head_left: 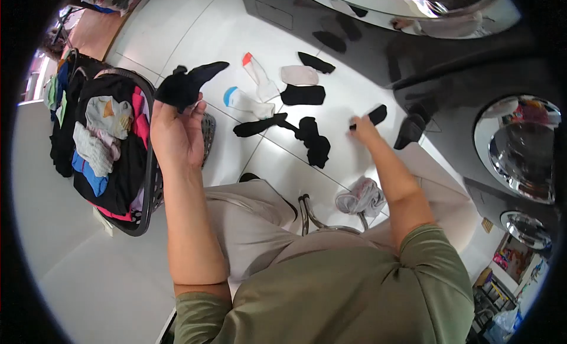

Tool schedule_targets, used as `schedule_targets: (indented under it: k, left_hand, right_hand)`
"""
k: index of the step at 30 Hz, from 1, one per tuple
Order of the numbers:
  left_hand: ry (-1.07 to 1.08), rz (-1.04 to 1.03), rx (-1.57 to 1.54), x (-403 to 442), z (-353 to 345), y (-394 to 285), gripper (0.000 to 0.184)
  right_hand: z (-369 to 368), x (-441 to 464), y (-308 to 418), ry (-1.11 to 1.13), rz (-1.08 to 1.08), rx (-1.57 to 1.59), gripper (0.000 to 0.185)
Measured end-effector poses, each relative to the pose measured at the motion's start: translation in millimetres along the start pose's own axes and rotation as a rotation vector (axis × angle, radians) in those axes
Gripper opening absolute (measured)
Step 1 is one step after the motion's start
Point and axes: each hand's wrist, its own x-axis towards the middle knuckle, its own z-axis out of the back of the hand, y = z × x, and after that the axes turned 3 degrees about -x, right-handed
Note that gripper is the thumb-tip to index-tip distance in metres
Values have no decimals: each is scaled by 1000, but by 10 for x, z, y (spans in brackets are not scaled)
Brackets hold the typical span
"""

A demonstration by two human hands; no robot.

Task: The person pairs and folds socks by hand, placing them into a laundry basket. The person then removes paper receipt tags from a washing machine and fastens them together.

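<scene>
Holding a bunched black sock (180, 91) in its fingers, the left hand (182, 134) is raised beside the laundry basket (151, 181), palm turned up. Well apart from it, the right hand (364, 130) is closed on a second black sock (378, 114) over the floor (342, 78); one end shows past the fingertips, the larger part beyond the knuckles. Whether that sock touches the tiles, I cannot tell.

Between the hands lie more socks: a white one with a red end (260, 78), a white one with a blue end (251, 105), a pale one (299, 75) just beside a flat black one (302, 95), and a dark one (316, 62) farther out. Nearer the body are a long black piece (254, 126) and a crumpled black piece (314, 144).

The step in hand looks like handling two dark socks at separate spots. The left one, being bunched, would call for loosening before it could lie flat; the right needs only a light pinch.

Farther out, clothes (127, 166) fill the basket, a grey cloth bundle (361, 197) sits near the metal chair legs (305, 214), and dark machines (514, 143) stand alongside.
</scene>
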Motion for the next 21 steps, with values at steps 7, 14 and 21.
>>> schedule_targets:
  k: [7, 14, 21]
  left_hand:
    - [-59, 22, -1, 146, 129, 127, 18]
    - [7, -34, -31, 202, 187, 59, 11]
    - [197, -549, 565, 29, 237, -88, 12]
  right_hand:
    - [-548, 94, -317, -416, -73, 400, 34]
    - [1227, -37, 322, -240, 48, 1134, 20]
    - [2342, -1142, 1291, 2, 359, 1143, 20]
